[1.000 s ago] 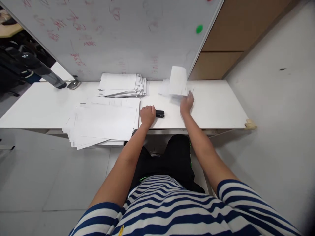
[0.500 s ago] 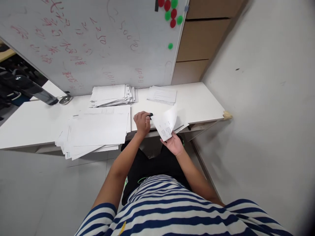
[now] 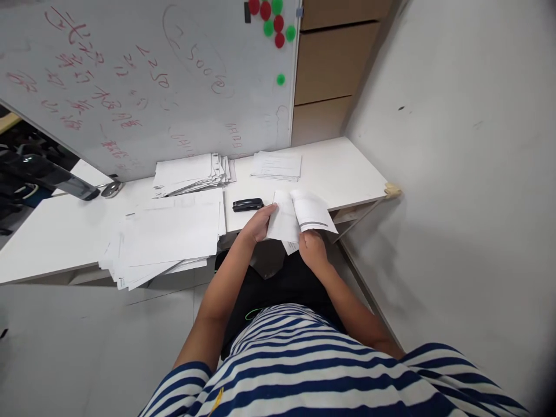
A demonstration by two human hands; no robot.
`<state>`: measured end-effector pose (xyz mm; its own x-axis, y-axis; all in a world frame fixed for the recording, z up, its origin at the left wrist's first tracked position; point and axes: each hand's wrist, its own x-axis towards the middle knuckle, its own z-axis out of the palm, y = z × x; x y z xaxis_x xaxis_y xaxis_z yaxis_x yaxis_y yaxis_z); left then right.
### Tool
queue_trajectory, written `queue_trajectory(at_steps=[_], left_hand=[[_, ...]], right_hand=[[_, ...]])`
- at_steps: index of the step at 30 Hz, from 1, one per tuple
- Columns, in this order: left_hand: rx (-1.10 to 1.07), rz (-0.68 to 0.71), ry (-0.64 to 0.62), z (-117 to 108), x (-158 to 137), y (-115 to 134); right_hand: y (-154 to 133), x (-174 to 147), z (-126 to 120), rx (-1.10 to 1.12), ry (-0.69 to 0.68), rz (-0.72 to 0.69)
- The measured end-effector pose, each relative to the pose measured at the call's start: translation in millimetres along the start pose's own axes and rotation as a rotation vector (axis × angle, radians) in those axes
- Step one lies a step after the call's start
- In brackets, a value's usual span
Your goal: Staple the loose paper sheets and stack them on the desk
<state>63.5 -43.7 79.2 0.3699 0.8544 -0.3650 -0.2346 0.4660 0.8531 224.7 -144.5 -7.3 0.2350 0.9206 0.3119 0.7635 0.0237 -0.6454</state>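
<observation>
Spread between my hands over the table's front edge are some printed paper sheets point(image 3: 284, 217), their pages fanned apart and curled. My left hand point(image 3: 259, 223) grips their left side, thumb on top. Closed around their lower edge is my right hand point(image 3: 313, 248), with a curled page carrying a dark printed band rising above it. A black stapler point(image 3: 247, 205) lies on the table just beyond my left hand. To the left, a big pile of paper point(image 3: 174, 226) hangs over the front edge.
Behind, against the whiteboard point(image 3: 195, 75), sit an uneven paper stack point(image 3: 189, 175) and a smaller one point(image 3: 277, 165). A dark bottle point(image 3: 65, 178) and a shiny mouse-like object point(image 3: 112, 189) are at the left. A wall point(image 3: 456, 174) stands at the right.
My left hand has let go of the stapler, which now rests on the table, and has taken the left side of the sheets. The sheets are opened out. The view has shifted slightly right.
</observation>
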Motion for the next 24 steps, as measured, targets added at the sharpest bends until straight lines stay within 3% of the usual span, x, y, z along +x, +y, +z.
queue_trajectory(at_steps=[4, 8, 14, 20, 24], left_hand=[[-0.14, 0.061, -0.011, -15, -8, 10], [-0.194, 0.131, 0.099, -45, -7, 8], [-0.23, -0.069, 0.273, -73, -5, -17], [-0.282, -0.02, 0.114, -72, -17, -24], [-0.201, 0.029, 0.132, -74, -19, -28]], right_hand=[[-3, 15, -4, -0.073, 0.111, -0.142], [-17, 23, -7, -0.154, 0.174, -0.178], [-33, 26, 12, -0.332, -0.037, -0.204], [-27, 20, 39, -0.344, -0.147, -0.187], [-24, 17, 42, -0.353, -0.168, -0.132]])
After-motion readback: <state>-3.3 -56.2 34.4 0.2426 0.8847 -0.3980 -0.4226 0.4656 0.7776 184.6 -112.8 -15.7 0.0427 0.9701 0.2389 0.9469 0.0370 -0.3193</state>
